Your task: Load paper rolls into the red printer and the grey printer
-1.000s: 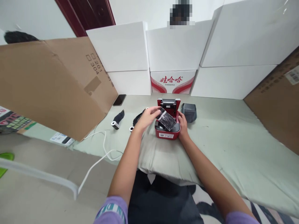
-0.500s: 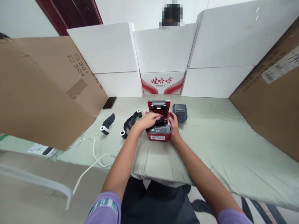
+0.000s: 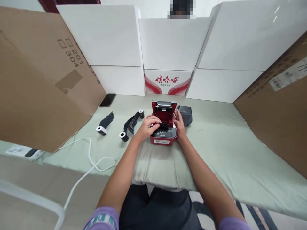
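Observation:
A small red label printer (image 3: 163, 141) stands on the cloth with its lid raised and a silver roller inside the lid (image 3: 165, 104). My left hand (image 3: 149, 127) reaches over its left side, thumb and fingers closed on a black, shiny ribbon-like roll (image 3: 164, 126) in the opening; the fingers partly cover it. Against the printer's right wall rests my right hand (image 3: 180, 128), bracing the body. Left of the printer lies a black ribbon strip on two white-cored rolls (image 3: 131, 125). Farther left is another black ribbon with a white roll (image 3: 105, 124).
A dark grey box-shaped piece (image 3: 185, 115) sits right behind my right hand. A phone (image 3: 107, 100) lies at the back left. White cable (image 3: 90, 156) runs off the front left edge. White boxes (image 3: 165, 44) wall the back; cardboard (image 3: 35, 80) flanks the left, more (image 3: 283, 121) the right.
My left hand has shifted slightly left and down, and more of the black roll shows. My right hand stays at the printer's side. The whole view has tilted a little.

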`<state>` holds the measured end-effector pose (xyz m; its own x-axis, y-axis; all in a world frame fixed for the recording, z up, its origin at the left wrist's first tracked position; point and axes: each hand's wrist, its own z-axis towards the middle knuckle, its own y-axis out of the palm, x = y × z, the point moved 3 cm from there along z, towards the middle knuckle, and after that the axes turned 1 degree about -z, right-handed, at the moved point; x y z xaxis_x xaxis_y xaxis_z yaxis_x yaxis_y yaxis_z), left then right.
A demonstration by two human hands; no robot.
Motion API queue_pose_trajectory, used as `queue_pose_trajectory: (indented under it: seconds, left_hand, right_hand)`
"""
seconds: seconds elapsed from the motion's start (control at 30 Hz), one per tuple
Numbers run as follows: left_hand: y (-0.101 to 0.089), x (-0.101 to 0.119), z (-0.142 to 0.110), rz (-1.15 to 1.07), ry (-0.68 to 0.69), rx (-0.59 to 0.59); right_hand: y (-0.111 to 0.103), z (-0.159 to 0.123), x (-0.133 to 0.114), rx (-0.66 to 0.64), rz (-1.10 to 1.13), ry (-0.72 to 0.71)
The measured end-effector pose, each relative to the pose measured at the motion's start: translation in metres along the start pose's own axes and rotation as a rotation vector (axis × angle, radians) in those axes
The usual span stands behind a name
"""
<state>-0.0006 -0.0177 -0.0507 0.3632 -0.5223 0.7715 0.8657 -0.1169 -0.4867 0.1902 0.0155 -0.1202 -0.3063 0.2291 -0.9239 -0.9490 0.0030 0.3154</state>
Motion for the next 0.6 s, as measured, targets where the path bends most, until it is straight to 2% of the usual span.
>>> queue_pose_trajectory:
  seconds: [0.23, 0.4, 0.6]
  left_hand:
    - [0.002, -0.012, -0.003, -0.084, 0.157, 0.162]
    - [0.003, -0.016, -0.003, -0.126, 0.179, 0.211]
    - [0.003, -0.015, -0.003, -0.115, 0.179, 0.233]
  right_hand:
    - [-0.002, 0.0, 0.002, -0.019, 0.046, 0.02]
    - [-0.002, 0.001, 0.002, -0.04, 0.044, 0.014]
    - [-0.002, 0.003, -0.005, -0.172, -0.038, 0.031]
